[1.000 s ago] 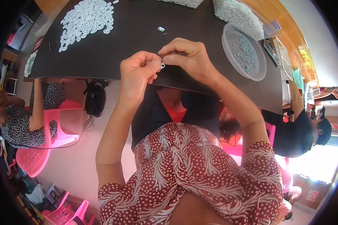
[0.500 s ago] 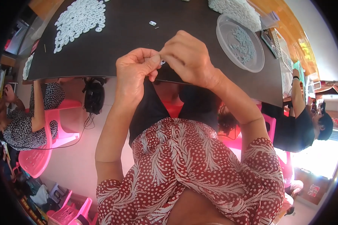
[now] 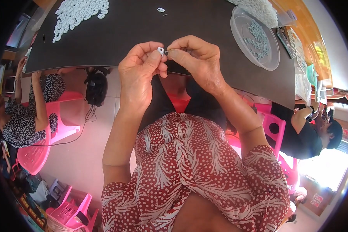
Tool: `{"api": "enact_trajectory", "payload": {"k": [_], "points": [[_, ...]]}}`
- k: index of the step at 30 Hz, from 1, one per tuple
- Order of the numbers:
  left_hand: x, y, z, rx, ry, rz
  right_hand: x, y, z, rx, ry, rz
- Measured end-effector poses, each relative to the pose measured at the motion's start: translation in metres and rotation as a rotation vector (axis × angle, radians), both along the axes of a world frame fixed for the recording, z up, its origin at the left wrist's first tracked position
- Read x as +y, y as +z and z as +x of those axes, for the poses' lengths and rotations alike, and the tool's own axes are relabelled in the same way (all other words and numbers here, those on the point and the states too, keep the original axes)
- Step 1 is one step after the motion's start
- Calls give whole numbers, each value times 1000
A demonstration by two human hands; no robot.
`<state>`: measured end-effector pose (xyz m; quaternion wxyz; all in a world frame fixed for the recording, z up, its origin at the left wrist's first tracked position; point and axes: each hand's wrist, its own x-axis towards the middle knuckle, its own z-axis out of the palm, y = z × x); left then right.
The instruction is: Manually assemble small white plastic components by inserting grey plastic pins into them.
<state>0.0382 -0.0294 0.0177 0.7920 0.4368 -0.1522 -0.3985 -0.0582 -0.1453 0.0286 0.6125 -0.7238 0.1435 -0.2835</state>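
Note:
Between the thumb and fingers of my left hand (image 3: 141,69) is a small white oval plastic piece with holes (image 3: 161,50). My right hand (image 3: 195,58) pinches a tiny dark pin-like bit (image 3: 166,53), its tip at the right side of the white piece; whether the two touch I cannot tell. Both hands are held over the near edge of the dark table (image 3: 143,27). Beyond them lie a loose white piece (image 3: 161,9) and a short thin grey pin (image 3: 165,14).
Many similar white pieces (image 3: 79,13) are heaped at far left. At right stands a clear round shallow tub (image 3: 274,58) holding small grey-blue parts (image 3: 258,40), before another white heap (image 3: 259,11). Co-workers sit left (image 3: 21,120) and right (image 3: 305,135), near pink plastic chairs (image 3: 34,156).
My right hand has turned and drawn slightly back from the left, so its thumb and the dark bit show. My left hand has tilted, bringing the white piece up into plain sight.

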Motion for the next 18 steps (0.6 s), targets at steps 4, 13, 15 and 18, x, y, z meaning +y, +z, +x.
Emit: {"api": "enact_trajectory", "payload": {"k": [4, 13, 15, 18], "points": [[3, 4, -8, -40, 44, 18, 4, -1, -1, -4, 5, 54], [7, 0, -10, -27, 76, 13, 8, -6, -2, 20, -11, 24], [8, 0, -10, -31, 87, 12, 9, -7, -1, 13, -10, 23], [9, 0, -13, -36, 103, 4, 11, -7, -2, 14, -12, 19]]}}
